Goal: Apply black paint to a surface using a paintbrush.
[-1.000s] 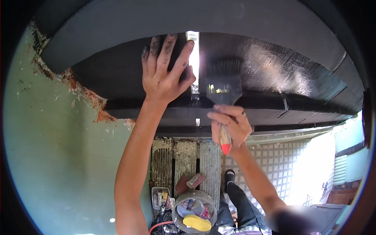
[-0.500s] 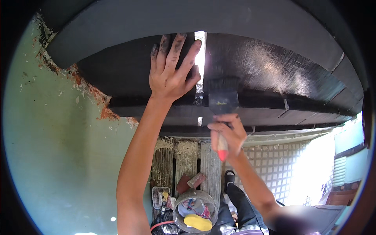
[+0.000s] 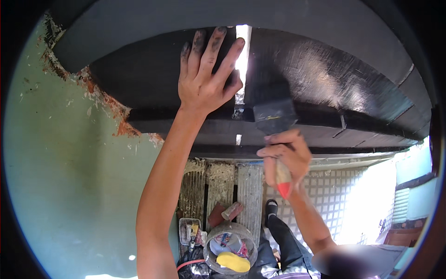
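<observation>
My left hand (image 3: 204, 76) lies flat with fingers spread on the dark surface (image 3: 134, 69), just left of a bright vertical gap (image 3: 242, 60). Dark smudges cover its fingertips. To the right, my right hand (image 3: 289, 156) grips a wide paintbrush (image 3: 275, 116) by its pale, red-tipped handle. The brush points up, its dark bristles against the black surface right of the gap and blurred by motion. That right part of the surface (image 3: 325, 79) looks shiny and streaked.
On the worn wooden planks (image 3: 248, 195) below stand a round bucket (image 3: 253, 242) with a yellow sponge-like piece (image 3: 233, 262) and a small clear tray (image 3: 186, 230). Brick pieces (image 3: 223, 212) lie beside them. A green wall (image 3: 60, 186) with a broken edge is at left; a person's dark-trousered leg (image 3: 283, 237) shows below.
The right hand and paintbrush have shifted to the right and slightly down. My left hand keeps its place on the dark surface while the whole view has shifted a little.
</observation>
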Motion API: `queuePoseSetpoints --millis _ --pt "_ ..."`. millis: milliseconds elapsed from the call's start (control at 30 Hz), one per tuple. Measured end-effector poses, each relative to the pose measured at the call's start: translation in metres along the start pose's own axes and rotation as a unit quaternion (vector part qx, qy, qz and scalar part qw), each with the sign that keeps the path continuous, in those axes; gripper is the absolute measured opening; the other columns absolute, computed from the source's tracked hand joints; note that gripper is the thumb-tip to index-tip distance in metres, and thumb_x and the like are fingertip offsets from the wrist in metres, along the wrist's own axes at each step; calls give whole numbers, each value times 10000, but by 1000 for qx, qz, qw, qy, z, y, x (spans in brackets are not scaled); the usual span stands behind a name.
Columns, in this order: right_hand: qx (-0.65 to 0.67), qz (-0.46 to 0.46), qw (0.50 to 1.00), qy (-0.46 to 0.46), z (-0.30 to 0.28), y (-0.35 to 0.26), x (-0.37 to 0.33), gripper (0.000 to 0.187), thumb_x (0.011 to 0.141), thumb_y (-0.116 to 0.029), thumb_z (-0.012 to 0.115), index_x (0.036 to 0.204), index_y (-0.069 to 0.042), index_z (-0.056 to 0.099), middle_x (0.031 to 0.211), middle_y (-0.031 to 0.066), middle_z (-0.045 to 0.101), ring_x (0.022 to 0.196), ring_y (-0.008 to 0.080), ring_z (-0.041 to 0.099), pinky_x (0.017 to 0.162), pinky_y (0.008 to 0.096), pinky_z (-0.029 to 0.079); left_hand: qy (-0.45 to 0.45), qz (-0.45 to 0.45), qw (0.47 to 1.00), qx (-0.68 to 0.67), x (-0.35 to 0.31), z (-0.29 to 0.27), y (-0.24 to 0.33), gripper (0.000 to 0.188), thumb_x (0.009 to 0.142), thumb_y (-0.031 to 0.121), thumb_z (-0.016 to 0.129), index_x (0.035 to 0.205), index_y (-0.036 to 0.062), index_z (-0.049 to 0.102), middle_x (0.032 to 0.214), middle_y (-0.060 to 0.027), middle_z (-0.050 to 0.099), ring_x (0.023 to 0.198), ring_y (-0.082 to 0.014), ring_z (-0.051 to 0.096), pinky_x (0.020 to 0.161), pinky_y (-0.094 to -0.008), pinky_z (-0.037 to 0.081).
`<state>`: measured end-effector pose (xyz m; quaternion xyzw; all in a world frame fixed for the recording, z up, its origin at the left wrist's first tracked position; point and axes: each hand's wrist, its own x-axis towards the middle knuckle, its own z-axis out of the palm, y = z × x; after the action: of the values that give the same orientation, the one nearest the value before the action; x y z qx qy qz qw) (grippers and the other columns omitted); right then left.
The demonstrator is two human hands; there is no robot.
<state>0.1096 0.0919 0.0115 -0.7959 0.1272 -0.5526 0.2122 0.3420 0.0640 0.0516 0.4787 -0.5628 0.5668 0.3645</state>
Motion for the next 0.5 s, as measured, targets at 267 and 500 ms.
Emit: queuePoseSetpoints --millis 267,500 --pt "-14 -1 999 37 30 17 7 260 559 44 699 804 -42 683 954 134 612 858 262 622 732 313 504 12 -11 1000 -6 -2 1 4 542 721 243 592 1262 262 627 1375 -92 501 1148 -352 546 905 -485 460" --pt "35 -20 998 55 8 -20 7 206 572 80 689 751 -22 693 892 126 587 826 214 598 686 290 490 7 -4 1000 -3 -1 -3 0 534 715 236 597 1248 253 634 1353 -103 516 1143 -361 543 898 -482 461"
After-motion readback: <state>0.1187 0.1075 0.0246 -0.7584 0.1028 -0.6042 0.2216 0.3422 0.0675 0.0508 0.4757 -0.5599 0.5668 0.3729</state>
